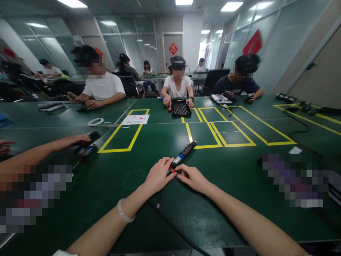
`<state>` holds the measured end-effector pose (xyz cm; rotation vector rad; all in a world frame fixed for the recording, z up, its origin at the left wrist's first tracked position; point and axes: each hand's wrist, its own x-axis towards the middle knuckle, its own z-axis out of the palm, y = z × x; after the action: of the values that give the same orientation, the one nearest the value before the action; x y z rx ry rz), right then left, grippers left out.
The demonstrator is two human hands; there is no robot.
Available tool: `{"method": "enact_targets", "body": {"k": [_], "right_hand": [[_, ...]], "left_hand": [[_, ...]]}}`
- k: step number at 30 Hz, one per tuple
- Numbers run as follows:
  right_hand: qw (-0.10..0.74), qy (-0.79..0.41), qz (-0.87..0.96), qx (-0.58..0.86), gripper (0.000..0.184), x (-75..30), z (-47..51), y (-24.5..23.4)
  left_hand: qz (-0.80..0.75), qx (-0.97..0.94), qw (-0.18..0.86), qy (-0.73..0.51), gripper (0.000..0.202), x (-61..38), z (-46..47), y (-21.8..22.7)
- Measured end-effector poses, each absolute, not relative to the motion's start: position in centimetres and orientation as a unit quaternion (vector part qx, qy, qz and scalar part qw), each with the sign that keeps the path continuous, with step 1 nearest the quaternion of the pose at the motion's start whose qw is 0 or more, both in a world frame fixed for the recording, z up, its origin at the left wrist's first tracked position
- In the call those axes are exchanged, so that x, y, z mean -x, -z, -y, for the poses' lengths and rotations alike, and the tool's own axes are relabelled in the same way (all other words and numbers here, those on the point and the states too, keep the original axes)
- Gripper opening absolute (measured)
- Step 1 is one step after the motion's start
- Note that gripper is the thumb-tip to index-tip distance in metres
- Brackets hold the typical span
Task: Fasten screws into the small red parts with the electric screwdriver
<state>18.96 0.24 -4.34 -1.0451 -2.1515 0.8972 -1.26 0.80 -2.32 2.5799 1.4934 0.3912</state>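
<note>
A corded electric screwdriver with a black nose, a blue band and a silver body lies on the green table, its thin tip pointing away to the upper right. My left hand is closed around its rear end, the fingers along its left side. From the right, my right hand has curled fingers touching the same rear end, near a small orange-red part. The hands partly hide that end. A black cord runs from under my left hand toward the near table edge.
Yellow tape rectangles mark the green table. A co-worker's hand at left rests by a similar tool. Opposite, another person holds a black tray of small parts. A paper sheet and a tape roll lie beyond.
</note>
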Motion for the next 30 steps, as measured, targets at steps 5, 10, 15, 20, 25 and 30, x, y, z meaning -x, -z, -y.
{"method": "enact_targets", "body": {"k": [5, 10, 15, 20, 25, 30], "right_hand": [[0.277, -0.338, 0.808, 0.394, 0.023, -19.2, -0.2, 4.2], [0.271, -0.344, 0.809, 0.392, 0.025, -19.3, -0.3, 4.0], [0.264, -0.346, 0.811, 0.391, 0.027, -19.4, -0.3, 4.1], [0.257, -0.347, 0.813, 0.391, 0.027, -19.3, -0.4, 4.3], [0.252, -0.345, 0.817, 0.388, 0.027, -19.3, -0.5, 4.3], [0.252, -0.345, 0.818, 0.386, 0.027, -19.3, -0.4, 4.4]], "left_hand": [[-0.530, -0.834, 0.078, -0.134, 0.055, 3.9, -3.4, 2.4], [-0.602, -0.788, 0.053, -0.118, 0.061, 9.1, -6.9, 2.8], [-0.693, -0.716, 0.021, -0.080, 0.065, 16.0, -9.7, 3.0], [-0.760, -0.647, -0.048, -0.038, 0.066, 22.8, -10.1, 3.1], [-0.805, -0.589, -0.070, 0.006, 0.064, 26.3, -9.1, 3.0], [-0.816, -0.560, -0.121, -0.073, 0.054, 25.5, -7.9, 2.5]]}}
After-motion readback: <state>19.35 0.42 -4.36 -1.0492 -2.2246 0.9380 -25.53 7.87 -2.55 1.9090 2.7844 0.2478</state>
